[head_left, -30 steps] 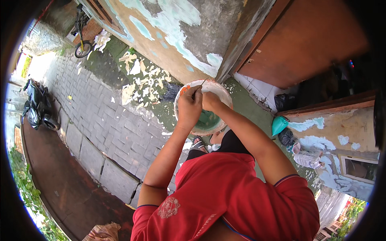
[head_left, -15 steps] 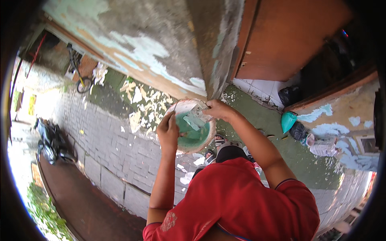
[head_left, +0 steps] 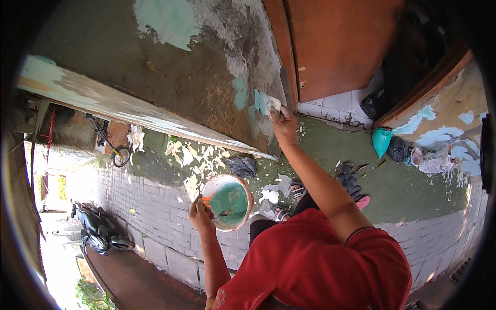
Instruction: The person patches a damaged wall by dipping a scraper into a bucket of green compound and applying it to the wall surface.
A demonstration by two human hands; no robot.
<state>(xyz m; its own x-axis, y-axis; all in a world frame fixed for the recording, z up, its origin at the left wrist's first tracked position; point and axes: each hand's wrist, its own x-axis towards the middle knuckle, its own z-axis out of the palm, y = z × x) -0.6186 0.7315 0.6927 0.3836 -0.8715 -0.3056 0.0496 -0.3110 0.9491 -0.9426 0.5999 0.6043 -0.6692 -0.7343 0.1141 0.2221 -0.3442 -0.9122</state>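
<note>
My right hand (head_left: 283, 125) is closed on a flat, broad scraper (head_left: 266, 102) coated with pale green paste, its blade against the wall (head_left: 206, 77) near the corner by the door. My left hand (head_left: 200, 214) is closed at the left rim of a round bucket (head_left: 250, 202) smeared with white and terracotta. Light green paste (head_left: 230, 199) covers the bucket's inside. A small putty knife (head_left: 223, 213) with an orange part reaches from the left fingers over the paste. Whether those fingers also grip the bucket's rim is hidden.
Peeled paint flakes (head_left: 194, 157) and a dark plastic bag (head_left: 242, 166) lie along the wall's foot. An orange-brown door (head_left: 336, 46) stands ahead right. Sandals (head_left: 349, 175), a teal scoop-shaped thing (head_left: 381, 140) and bags (head_left: 434, 159) are at right. A motorcycle (head_left: 98, 227) stands left.
My right hand has lifted the scraper from over the bucket up to the wall. My left hand and the bucket have moved lower and left in view. The view has shifted.
</note>
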